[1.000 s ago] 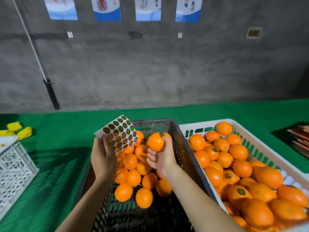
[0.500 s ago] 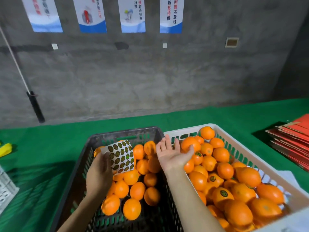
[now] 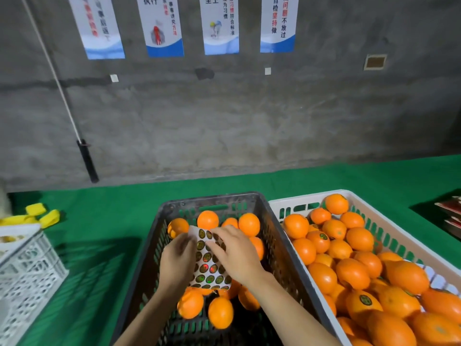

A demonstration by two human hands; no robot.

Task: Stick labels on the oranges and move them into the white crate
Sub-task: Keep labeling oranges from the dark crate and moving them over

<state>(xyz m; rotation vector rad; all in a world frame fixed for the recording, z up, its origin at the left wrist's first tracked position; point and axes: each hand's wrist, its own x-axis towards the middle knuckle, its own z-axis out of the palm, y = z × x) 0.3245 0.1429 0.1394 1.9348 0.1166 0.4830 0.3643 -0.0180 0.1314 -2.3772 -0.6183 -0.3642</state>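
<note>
Both hands are close together over the black crate (image 3: pixel 212 199), nearly touching across the label sheet (image 3: pixel 209 267). My left hand (image 3: pixel 177 263) grips the sheet by its left edge, fingers curled round behind it, and the sheet stands tilted towards me with its rows of dark round labels showing. My right hand (image 3: pixel 237 253) lies over the sheet's right side, fingertips down on the upper rows; whether a label is pinched under them, I cannot tell, because the back of the hand hides it. Neither hand has an orange. The unlabelled oranges (image 3: pixel 220 312) sit in the black crate, some up against the far wall, some low down under my wrists. Just beside it on the right, wall to wall, is the white crate (image 3: pixel 308 197), heaped with oranges; one near orange (image 3: pixel 365 304) there shows a dark round label on top, and another further back shows one too. Both crates stand on the green surface (image 3: pixel 99 245). Off to the left is a smaller white basket (image 3: pixel 27 273) with yellow pieces (image 3: pixel 50 217) lying behind it, a red stack (image 3: pixel 452 216) at the far right edge, and posters (image 3: pixel 220 23) on the grey wall ahead.
</note>
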